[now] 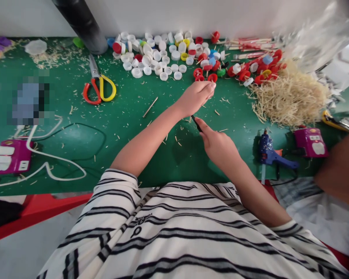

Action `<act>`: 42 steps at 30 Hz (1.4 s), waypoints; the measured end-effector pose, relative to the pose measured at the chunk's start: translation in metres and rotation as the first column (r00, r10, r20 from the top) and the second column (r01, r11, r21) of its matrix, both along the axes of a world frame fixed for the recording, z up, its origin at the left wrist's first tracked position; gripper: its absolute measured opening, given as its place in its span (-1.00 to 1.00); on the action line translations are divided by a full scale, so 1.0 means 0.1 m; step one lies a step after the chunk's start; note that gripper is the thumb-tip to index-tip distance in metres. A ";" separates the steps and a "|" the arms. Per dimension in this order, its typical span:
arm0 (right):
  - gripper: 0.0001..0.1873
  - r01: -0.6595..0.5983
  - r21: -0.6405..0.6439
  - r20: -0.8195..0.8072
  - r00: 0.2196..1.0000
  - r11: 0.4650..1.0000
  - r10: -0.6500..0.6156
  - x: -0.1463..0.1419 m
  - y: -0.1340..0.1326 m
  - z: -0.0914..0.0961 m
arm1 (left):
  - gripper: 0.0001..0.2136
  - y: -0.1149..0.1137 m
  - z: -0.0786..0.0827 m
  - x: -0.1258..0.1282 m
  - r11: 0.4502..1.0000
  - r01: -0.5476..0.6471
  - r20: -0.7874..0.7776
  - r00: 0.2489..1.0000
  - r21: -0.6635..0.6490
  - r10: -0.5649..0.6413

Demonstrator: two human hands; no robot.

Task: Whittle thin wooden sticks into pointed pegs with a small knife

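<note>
My left hand (pixel 198 96) reaches across the green table to the edge of the bottle caps. Its fingers are curled closed beside a red cap (pixel 212 78); whatever they may hold is hidden from me. Lower and to the right, my right hand (pixel 219 145) grips a slim dark tool (pixel 196 123), index finger stretched along it. The tool's front end points up toward the underside of my left hand, and its kind cannot be made out. White caps (pixel 147 60) lie in a loose cluster beyond, with red caps on small sticks (pixel 244 73) to the right.
Orange-and-yellow scissors (pixel 100 87), a metal nail-like rod (pixel 150 107) and a dark bottle (pixel 84 27) are at left. Pale shredded straw (pixel 291 97), a blue glue gun (pixel 267 151) and a purple power block (pixel 310 142) are at right. Another person's head (pixel 340 166) leans in there.
</note>
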State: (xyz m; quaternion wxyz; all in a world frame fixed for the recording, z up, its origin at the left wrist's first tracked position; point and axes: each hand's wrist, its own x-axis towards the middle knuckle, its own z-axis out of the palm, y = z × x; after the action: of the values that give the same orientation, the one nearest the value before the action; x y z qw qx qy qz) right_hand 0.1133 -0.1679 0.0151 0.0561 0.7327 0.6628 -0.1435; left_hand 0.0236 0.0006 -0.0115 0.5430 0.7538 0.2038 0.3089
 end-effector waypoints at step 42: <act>-0.38 -0.058 0.043 0.083 0.995 0.997 0.055 0.18 0.00 0.00 | -0.58 0.00 0.04 -0.03 0.979 0.016 -0.033 0.999 -0.201 -0.023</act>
State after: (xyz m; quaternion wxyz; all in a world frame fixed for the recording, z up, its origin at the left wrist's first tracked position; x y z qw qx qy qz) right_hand 0.1318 -0.1680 0.0150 0.0707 0.7200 0.6835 -0.0969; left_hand 0.0207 0.0006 -0.0071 0.6158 0.7023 0.2359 0.2682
